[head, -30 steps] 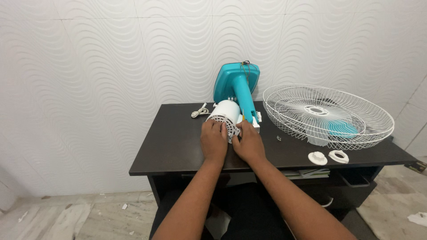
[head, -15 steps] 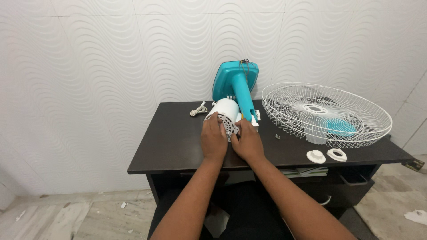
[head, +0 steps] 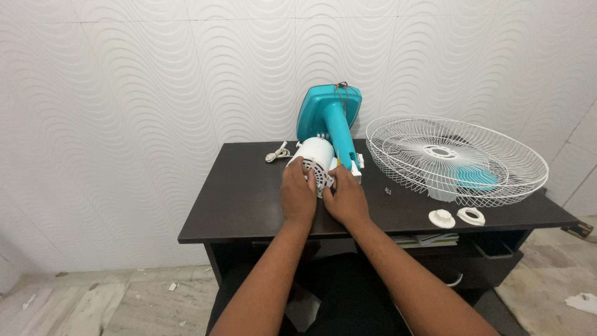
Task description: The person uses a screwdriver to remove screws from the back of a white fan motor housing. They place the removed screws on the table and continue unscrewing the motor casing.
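Hands meet at the front face of a white motor [head: 314,163], a smooth plastic drum lying on its side on the table [head: 249,199]. The left hand [head: 298,194] has its grip curled about the drum's slotted, vented face, fingers closed on the left rim. The right hand [head: 346,198] presses in from the other side, its grip closed too, fingertips on the same ribbed face.

Just behind the grips a teal stand [head: 333,121] rises, a glossy rounded neck ending in a square base that leans on the wavy white wall. Behind and left of the left grip lies a coiled white cord [head: 275,154]. Well to the right of the right grip sits a round white wire guard [head: 457,158], dished like a bowl, with a teal blade [head: 476,177] showing inside it. Nearer, right of that grip, lie two small white plastic rings [head: 456,217] and a tiny screw [head: 387,190]. The table is dark, matt and flat.

Compared with half a second ago, both grips hold the same places on the motor; nothing on the table has shifted.
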